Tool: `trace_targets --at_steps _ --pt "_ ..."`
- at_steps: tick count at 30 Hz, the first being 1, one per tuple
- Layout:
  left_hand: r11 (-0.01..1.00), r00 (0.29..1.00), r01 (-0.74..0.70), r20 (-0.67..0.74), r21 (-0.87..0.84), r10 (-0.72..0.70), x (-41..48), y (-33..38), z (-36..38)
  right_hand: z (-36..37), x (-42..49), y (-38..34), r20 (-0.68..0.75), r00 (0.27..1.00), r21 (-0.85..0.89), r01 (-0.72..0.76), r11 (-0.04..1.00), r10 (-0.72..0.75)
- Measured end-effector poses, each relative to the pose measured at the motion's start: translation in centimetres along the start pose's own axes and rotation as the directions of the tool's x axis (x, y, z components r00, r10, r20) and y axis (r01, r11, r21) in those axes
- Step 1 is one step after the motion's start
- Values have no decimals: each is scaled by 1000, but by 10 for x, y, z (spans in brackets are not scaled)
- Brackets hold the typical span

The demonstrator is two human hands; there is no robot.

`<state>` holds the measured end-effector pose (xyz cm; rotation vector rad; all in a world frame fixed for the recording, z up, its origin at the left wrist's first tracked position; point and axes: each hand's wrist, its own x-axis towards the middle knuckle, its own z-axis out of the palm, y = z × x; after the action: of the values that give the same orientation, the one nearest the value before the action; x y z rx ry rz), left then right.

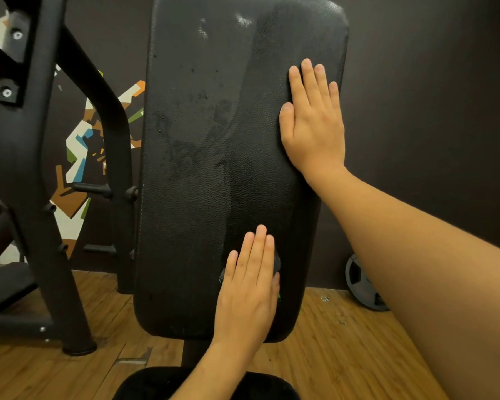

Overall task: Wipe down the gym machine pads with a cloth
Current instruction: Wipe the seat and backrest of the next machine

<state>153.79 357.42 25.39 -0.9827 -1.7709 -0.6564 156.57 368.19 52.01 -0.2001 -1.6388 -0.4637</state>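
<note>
Fingers (260, 249) of the left hand (248, 295), straight and together, are pressing a dark cloth (277, 262) on the pad (202, 168), lower centre; right hand (312, 122) is lying flat, upper right.

I'm looking into a gym: a machine's black back pad (214, 168), a heavy steel frame (41, 197) beside it, a weight plate (361, 287) against the wall, and a wooden floor (344, 342).

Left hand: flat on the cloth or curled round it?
Flat. The left hand has straight fingers held together, pressing the cloth against the back pad; only dark cloth edges peek out beside them.
</note>
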Motion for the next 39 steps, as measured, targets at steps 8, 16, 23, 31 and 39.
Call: trace_targets --at_steps 8,16,23,31,39 --pt "1000 1000 -1 12 -25 1 -1 0 0 0 0 0 -7 1000 0 -1 1000 1" --pt "989 985 -143 96 24 140 -22 -14 0 0 0 -1 -12 1000 14 -13 1000 13" --pt "999 997 -40 62 -6 40 -8 -3 -3 1 0 1 -21 1000 18 -6 1000 7" --pt "992 989 -114 102 47 109 -43 -12 5 -1 -1 0 -17 1000 19 -5 1000 5" --pt "990 991 -131 42 57 129 -10 -26 -1 3 -1 3 -34 999 29 1 1000 0"
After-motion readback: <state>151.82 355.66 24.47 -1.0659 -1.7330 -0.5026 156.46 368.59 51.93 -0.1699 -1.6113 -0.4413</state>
